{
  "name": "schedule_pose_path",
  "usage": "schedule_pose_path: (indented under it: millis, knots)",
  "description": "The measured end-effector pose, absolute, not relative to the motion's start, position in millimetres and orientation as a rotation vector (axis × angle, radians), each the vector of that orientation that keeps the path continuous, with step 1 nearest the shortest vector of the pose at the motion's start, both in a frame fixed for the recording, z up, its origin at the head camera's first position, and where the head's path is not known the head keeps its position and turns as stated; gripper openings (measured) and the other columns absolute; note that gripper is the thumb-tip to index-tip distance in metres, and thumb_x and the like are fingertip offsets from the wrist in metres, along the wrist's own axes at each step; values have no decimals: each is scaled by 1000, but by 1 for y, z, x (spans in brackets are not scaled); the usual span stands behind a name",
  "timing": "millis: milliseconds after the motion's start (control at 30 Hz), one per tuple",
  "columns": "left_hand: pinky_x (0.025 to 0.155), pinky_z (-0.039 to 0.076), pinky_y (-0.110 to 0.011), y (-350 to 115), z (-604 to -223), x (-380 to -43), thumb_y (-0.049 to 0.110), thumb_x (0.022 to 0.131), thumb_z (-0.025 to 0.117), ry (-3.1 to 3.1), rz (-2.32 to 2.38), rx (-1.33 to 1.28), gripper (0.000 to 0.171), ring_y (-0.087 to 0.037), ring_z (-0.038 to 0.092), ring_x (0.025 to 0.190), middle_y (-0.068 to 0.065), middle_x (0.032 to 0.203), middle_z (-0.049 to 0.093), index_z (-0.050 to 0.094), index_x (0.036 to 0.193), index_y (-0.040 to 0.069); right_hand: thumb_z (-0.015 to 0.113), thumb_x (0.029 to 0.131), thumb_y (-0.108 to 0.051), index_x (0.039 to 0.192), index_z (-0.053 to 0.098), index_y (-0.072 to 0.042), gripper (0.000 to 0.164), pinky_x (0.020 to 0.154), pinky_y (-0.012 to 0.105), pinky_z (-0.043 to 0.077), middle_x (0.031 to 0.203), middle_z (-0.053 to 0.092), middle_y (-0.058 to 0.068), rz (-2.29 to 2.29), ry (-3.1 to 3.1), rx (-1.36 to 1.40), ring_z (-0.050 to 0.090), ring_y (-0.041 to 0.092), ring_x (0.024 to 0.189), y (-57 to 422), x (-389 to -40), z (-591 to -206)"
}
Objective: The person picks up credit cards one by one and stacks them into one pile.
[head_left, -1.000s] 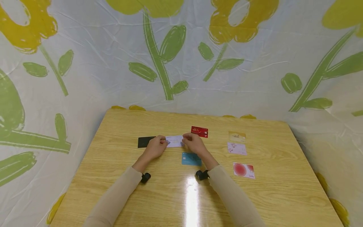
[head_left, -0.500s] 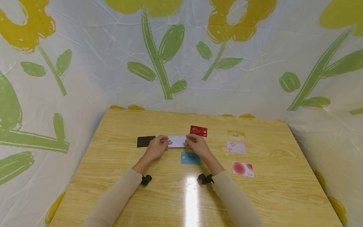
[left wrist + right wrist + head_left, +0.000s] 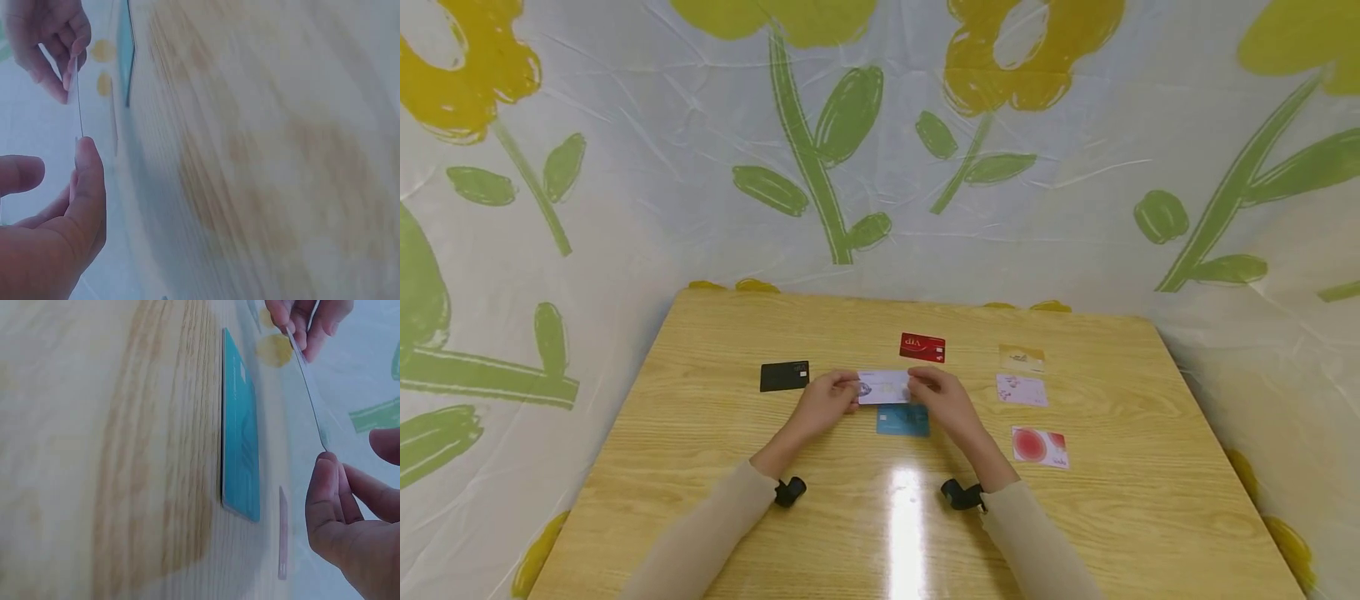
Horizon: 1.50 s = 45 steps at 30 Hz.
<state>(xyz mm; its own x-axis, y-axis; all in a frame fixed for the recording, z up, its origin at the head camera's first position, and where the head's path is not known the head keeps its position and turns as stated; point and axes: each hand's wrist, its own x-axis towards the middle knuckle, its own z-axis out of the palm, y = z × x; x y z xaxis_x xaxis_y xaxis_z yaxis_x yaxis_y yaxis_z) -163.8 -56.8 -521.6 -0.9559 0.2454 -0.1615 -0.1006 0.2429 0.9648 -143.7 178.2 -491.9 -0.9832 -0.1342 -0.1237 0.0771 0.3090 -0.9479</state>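
Observation:
A pale lilac-white card [image 3: 883,387] is held level across between both hands, lifted off the table as the wrist views show. My left hand [image 3: 826,404] pinches its left end, and my right hand [image 3: 947,404] pinches its right end. In both wrist views the card is seen nearly edge-on. Just below it lies a blue card [image 3: 902,422], its upper edge covered in the head view; the right wrist view shows this blue card [image 3: 239,437] flat on the wood. A black card [image 3: 785,376] lies left of my left hand. Beyond the hands is a red VIP card [image 3: 922,347].
On the right side of the wooden table [image 3: 1150,467] lie a gold card [image 3: 1022,358], a lilac flowered card [image 3: 1021,390] and a card with red circles [image 3: 1039,447], one below another. A flower-printed cloth [image 3: 685,167] hangs around the table's back and sides.
Both hands have lifted the lilac-white card and brought it right and nearer, away from beside the black card to above the blue one. The black card is now fully uncovered.

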Motion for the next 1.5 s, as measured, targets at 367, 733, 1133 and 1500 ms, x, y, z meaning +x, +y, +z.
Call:
schedule_pose_path:
  millis: [367,733,1133,1500]
  knots:
    - [77,58,-37,-48,-525,-147,22,102,58,2222,1704,262,35,-24,69,88,-8,104,68,62,129,0,61,101,-18,131,63,1,35,91,40,51,120,66,16,-1668,2487,16,61,29,109,196,-123,-504]
    - [90,53,-39,-41,-530,-138,28,103,57,2353,1505,362,36,-22,65,107,-5,115,68,65,128,4,62,101,-19,128,66,0,33,85,35,51,117,68,12,-1630,2470,93,61,25,102,206,-115,-514]
    - [88,54,-39,-35,-532,-142,25,102,58,2399,1411,367,33,-22,66,105,-6,112,70,67,123,1,61,101,-15,127,65,1,30,93,44,49,121,66,12,-1515,2513,59,59,28,110,208,-115,-519]
    - [86,54,-38,-33,-532,-147,27,100,60,2422,1338,393,36,-18,66,101,-6,110,70,68,122,0,62,101,-14,126,66,1,30,91,42,49,122,66,12,-1465,2540,61,59,27,108,208,-117,-522]
